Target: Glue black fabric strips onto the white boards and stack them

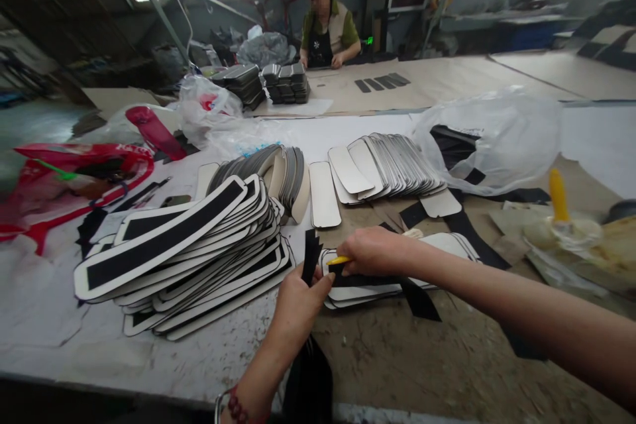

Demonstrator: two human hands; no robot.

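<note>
My left hand [298, 301] is closed around a bunch of black fabric strips [311, 253], with its thumb at the near end of a white panel. My right hand [372, 252] grips a slim yellow tool [338, 260] whose tip points left; its kind is unclear. Both hands meet over a small pile of white panels [342, 301] with rounded corners and dark edges. Across the top panel runs a black strip [370, 279], partly under my right hand. One loose black strip end [420, 301] hangs over the pile's front edge.
Left stands a tall, leaning stack of white panels with black centres [169, 238]. Fanned white panels [382, 165] and grey curved pieces [268, 172] lie behind. A clear plastic bag [497, 139] and a yellow-handled brush [560, 199] are right. A person [328, 26] works across the table.
</note>
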